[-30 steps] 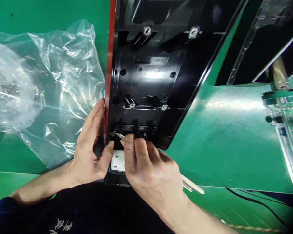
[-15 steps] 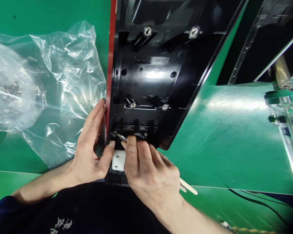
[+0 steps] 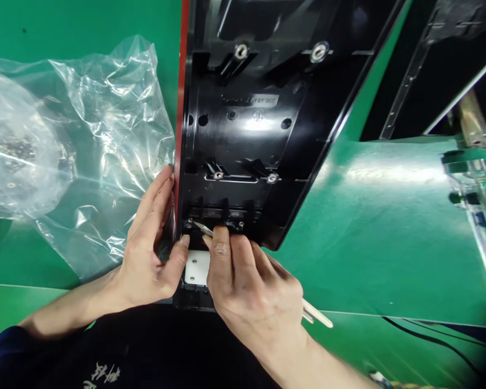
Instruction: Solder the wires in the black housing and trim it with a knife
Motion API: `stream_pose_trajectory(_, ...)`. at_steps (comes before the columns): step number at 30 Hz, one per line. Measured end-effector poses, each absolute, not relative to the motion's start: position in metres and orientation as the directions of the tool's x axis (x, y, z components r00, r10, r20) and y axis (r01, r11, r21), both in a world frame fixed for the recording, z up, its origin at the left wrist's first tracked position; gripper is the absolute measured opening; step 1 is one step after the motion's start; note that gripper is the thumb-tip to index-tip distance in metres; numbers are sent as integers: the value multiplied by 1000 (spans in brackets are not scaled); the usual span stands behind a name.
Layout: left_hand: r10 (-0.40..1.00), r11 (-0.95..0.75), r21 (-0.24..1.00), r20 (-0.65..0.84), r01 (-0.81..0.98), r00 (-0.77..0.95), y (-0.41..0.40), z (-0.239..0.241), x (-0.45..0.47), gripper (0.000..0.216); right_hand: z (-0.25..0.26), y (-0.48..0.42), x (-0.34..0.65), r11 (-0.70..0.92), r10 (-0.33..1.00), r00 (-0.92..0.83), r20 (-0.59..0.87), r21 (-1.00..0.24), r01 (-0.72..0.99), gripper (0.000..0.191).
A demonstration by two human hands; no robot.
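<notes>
Head view: one frame, looking down on a green desk [image 3: 389,227].
Far left: clear plastic bag [image 3: 85,146] lying crumpled toward the desk's left edge, with small dark parts showing through it (too small to identify).
Left hand [image 3: 152,254]: fingers extended flat along the red left edge of the black plastic housing [image 3: 251,124], thumb bent in toward its near end; steadying it, not closed around anything.
Centre: housing lies inner side up across the desk's middle; four screw heads show seated at its bosses, two far, two nearer.
White plate [image 3: 197,267]: set at the housing's near end, between the two hands, partly covered.
Right hand [image 3: 247,281]: closed in a pinch on tweezers [image 3: 204,228], tips at the near bracket beside the left thumb; the pale rear end sticks out behind the hand.
Progress (judgement): upper fixings appear done; the near bracket is under work, not visibly finished.
Right edge: clear acrylic fixture [image 3: 476,183], well apart.
</notes>
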State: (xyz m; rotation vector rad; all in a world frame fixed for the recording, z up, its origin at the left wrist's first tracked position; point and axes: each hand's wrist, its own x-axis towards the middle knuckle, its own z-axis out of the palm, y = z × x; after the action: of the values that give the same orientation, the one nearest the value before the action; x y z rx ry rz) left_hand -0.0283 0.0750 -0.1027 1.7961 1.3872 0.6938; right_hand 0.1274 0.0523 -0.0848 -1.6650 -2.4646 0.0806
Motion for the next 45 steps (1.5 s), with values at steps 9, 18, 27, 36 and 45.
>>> stream_pose_trajectory(9,960,-136,804,-38,579,279,75,-102,-29,51,-85,52,125,383,924,-377,69,-137,914,16)
stream_pose_trajectory(18,963,-117,821,-44,559,265,76,-102,-28,47,-85,55,123,378,926,-374,51,-132,916,15)
stream_pose_trajectory(27,961,-132,817,-33,562,273,75,-102,-29,51,-83,54,125,378,926,-376,39,-141,915,16)
stream_pose_trajectory(36,963,-120,825,-39,553,267,76,-104,-29,56,-85,53,123,372,928,-371,41,-158,914,17)
stream_pose_trajectory(45,962,-133,817,-31,562,273,76,-103,-30,50,-82,54,125,380,925,-379,39,-159,911,16)
